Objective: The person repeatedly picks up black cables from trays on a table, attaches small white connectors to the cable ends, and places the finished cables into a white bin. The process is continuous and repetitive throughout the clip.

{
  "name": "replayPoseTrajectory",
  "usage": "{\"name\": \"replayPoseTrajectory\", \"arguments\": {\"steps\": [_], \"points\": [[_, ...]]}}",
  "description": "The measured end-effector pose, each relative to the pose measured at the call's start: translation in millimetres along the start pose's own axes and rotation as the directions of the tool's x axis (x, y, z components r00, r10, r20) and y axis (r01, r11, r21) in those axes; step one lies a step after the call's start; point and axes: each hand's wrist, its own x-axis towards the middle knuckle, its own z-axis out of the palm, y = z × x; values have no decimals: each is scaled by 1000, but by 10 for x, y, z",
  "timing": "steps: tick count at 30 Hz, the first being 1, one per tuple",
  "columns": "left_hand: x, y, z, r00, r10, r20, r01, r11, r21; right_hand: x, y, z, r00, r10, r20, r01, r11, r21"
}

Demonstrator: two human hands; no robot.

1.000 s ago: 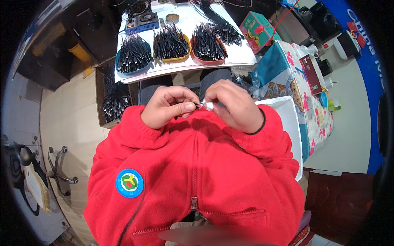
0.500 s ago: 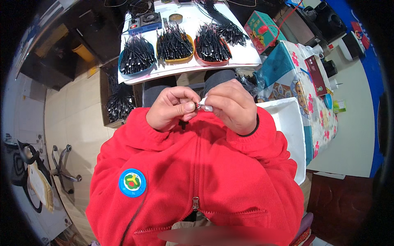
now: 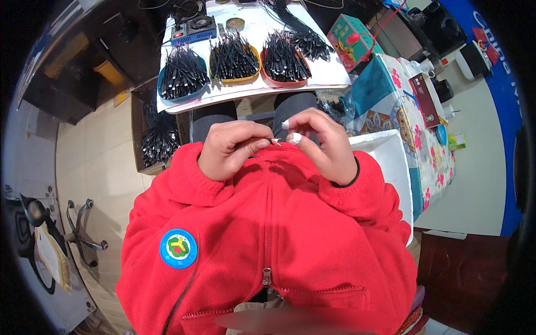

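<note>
Between thumb and forefinger, my left hand (image 3: 233, 146) pinches a short black cable, and its stripped wire end (image 3: 276, 142) sticks out toward the right. Just across from that end is my right hand (image 3: 324, 142), its thumb and forefinger apart with nothing visible between them. White wraps cover the tips of that thumb and forefinger. Most of the cable is hidden by my left fingers. Beyond my hands, black cables stand bunched in a blue tray (image 3: 177, 99), a yellow tray (image 3: 241, 79) and a red tray (image 3: 285, 84).
The trays stand on a white table (image 3: 209, 96), with a blue device (image 3: 194, 36) and a round tin (image 3: 235, 24) behind. More cables fill a cardboard box (image 3: 139, 114) at left. A white foam box (image 3: 397, 159) is by my right arm, near a flowered-cloth table (image 3: 427, 167).
My right thumb and forefinger have come off the wire end and spread apart, moving slightly right. My left hand still holds the cable.
</note>
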Motion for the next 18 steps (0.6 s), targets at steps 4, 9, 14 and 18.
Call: {"name": "replayPoseTrajectory", "arguments": {"steps": [4, 9, 14, 18], "points": [[1, 0, 17, 999, -34, -4, 34, 996, -79, 23, -90, 12, 916, -401, -4, 358, 822, -443], [14, -6, 10, 997, 35, 74, -38, 998, 46, 11, -95, 6, 993, 75, 95, -90, 982, 164], [-14, -16, -2, 999, 8, 45, -6, 998, -56, -10, -62, -12, 876, 292, 385, -480, 610, 631], [-29, -46, 15, 950, -268, 162, 296, 600, -743, 90, -25, -16, 986, -165, 14, 164, 985, 57]]}}
